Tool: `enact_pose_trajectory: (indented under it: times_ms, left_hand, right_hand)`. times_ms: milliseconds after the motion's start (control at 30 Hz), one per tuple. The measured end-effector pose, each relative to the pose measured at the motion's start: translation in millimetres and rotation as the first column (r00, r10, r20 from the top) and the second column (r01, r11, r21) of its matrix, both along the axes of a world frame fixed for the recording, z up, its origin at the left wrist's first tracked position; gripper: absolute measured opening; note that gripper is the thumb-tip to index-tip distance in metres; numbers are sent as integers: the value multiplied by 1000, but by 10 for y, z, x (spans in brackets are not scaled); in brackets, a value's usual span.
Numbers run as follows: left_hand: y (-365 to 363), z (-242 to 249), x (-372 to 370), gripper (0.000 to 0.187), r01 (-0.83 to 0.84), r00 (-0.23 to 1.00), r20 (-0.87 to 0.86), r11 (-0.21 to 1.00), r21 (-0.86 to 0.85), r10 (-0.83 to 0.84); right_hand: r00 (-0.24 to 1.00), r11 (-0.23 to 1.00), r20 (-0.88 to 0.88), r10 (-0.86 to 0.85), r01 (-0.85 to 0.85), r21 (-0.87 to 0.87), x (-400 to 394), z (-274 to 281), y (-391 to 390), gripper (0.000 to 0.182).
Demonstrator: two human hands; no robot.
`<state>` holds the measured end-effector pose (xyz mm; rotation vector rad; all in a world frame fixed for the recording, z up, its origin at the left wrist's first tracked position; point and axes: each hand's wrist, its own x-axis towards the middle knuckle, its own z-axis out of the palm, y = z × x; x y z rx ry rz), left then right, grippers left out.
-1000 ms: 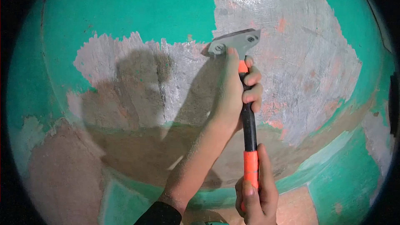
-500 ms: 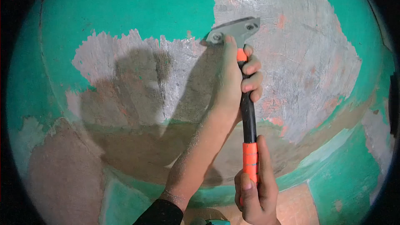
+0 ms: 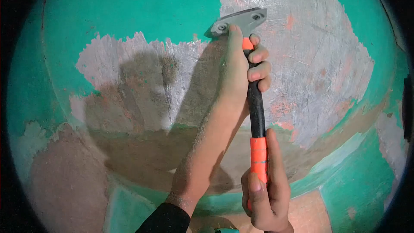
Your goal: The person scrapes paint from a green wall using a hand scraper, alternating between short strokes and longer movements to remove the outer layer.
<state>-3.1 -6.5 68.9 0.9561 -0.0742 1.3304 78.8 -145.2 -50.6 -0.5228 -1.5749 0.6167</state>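
Note:
A long-handled scraper (image 3: 257, 114) with a grey metal head, a black shaft and an orange grip lies upright across the view. My left hand (image 3: 236, 75) is wrapped round the upper shaft, its thumb stretched up against the scraper head. Lower down, my right hand (image 3: 269, 196) is closed on the orange grip, with one finger laid along the handle. The blade end is at the edge between green paint (image 3: 133, 6) and a stripped grey patch (image 3: 315, 60) on the wall. Whether the blade touches the surface is hard to tell.
Below the stripped area runs a brown band (image 3: 138, 151) of wall. A brown bare patch (image 3: 69, 177) shows at the lower left. My arm casts a dark shadow on the wall, and a small green object (image 3: 226, 230) shows at the bottom edge.
The scraper and both hands have moved up the wall a little, with the head now slightly higher and further left over the green paint. Both grips are unchanged.

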Motion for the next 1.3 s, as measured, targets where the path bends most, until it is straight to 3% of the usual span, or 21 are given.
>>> enact_pose_trajectory:
  times_ms: [67, 133, 267, 367, 533, 667, 733, 800, 833, 1033, 1233, 1300]
  left_hand:
    - [-31, -81, 2, 35, 0, 1000, -16, 999, -38, 0]
    - [-72, -159, 13, 34, -7, 999, -36, 997, -83, 4]
    - [56, 17, -14, 47, -52, 997, -48, 992, 112, 58]
    - [-38, -85, 0, 37, -13, 999, -45, 1000, 20, 14]
    - [-34, 28, -20, 35, -41, 999, -30, 999, 0, 41]
    - [-31, -58, -25, 35, -13, 999, -33, 1000, -11, 13]
    - [-15, -47, -32, 38, -40, 997, -72, 999, 11, 41]
    - [49, 65, -43, 45, -101, 988, -112, 993, 68, 109]
    - [75, 149, -42, 45, -69, 996, -43, 992, 104, 74]
    - [9, -14, -33, 46, -56, 992, -109, 998, 28, 58]
    - [9, 77, -41, 45, -41, 998, -52, 997, 64, 44]
    - [2, -30, -40, 44, -36, 995, -95, 999, 30, 38]
  right_hand:
    - [996, 980, -91, 13, -30, -196, -31, 4, -137, 64]
    - [991, 956, -131, 32, -69, -284, -34, 2, -159, 69]
    - [994, 972, -55, 93, -103, -212, 24, 168, -102, 64]
    - [991, 961, -37, 132, -137, -242, 105, 106, -163, 62]
    - [993, 980, -121, -3, -21, -199, -82, 90, -76, 67]
    - [999, 1000, -28, -18, 18, -18, -8, 16, -30, 59]
    - [1000, 1000, -24, -14, 14, -20, -21, 78, -25, 59]
    - [996, 990, -90, -2, -11, -141, -63, 157, -43, 65]
    - [994, 984, -112, 2, -22, -175, -79, 199, -28, 67]
    - [984, 957, -74, 160, -173, -232, 81, 157, -147, 62]
    - [1000, 997, 11, -13, 12, 79, -5, 171, -13, 55]
    - [999, 998, 21, -39, 38, 48, 6, 95, -11, 57]
